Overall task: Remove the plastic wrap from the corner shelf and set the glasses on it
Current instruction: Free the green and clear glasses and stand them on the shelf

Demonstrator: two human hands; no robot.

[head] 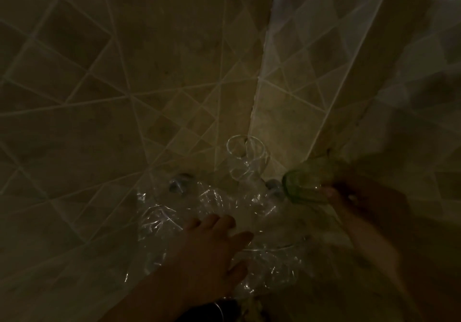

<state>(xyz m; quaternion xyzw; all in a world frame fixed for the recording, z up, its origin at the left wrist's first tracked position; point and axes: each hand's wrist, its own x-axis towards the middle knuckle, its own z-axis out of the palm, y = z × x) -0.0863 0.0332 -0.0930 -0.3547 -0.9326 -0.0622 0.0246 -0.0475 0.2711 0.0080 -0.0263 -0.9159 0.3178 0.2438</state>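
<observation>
Down at the tiled corner, the left hand (214, 242) lies flat with fingers spread, pressing on the crumpled wrap (174, 219) and gripping nothing, while the right hand (354, 197) is closed around a green glass (306, 182), holding it tilted just above the right side of the shelf (272, 247). My read is that we're in the middle of things: the wrap is loosened and bunched but not yet off, and the glasses are already coming in. Next move, I'd say, calls for the left hand to gather that film and drag it clear toward the person, so the green glass gets a bare spot to stand on; setting it on slick plastic invites a wobble. Count time: two glasses, the green one in hand and a clear glass (247, 157) standing upright at the back, tight against the corner joint. One sheet of wrap, one shelf, its glass edge barely showing under the film. Two round metal fittings (178, 184) sit where the shelf meets the walls, one each side. It's dim, so finer detail is beyond telling.
</observation>
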